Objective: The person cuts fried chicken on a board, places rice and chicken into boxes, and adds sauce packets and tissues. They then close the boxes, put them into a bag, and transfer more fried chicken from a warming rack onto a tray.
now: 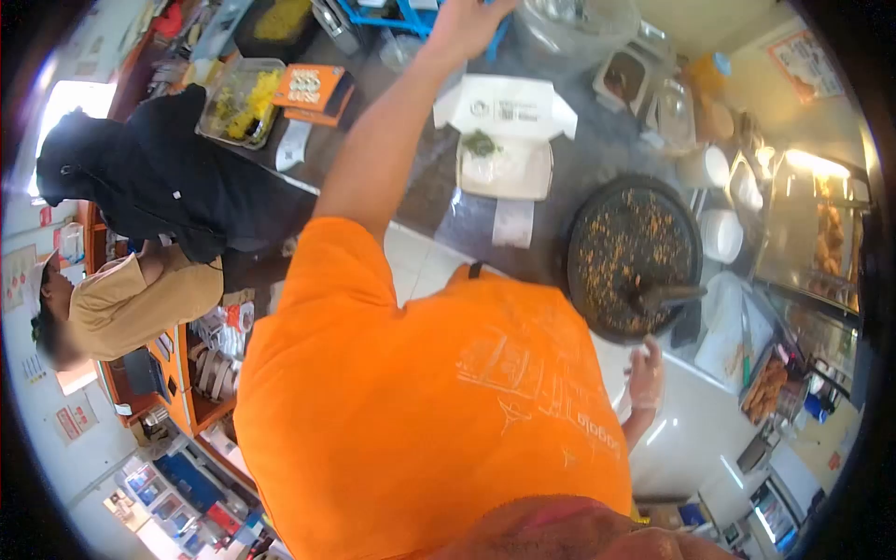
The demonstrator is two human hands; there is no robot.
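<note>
The head-worn fisheye camera looks steeply down from close above the wearer's orange T-shirt point(401, 401), counter point(425, 191) beyond.

A blue basket point(387, 19) stands toward the counter's point(425, 177) far edge, a round, crumb-flecked black mortar point(573, 247) near its front edge

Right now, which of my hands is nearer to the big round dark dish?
Right: your right hand is close beside the near edge of the round dark dish. Your left hand is much farther off, stretched out beyond the open white box.
</note>
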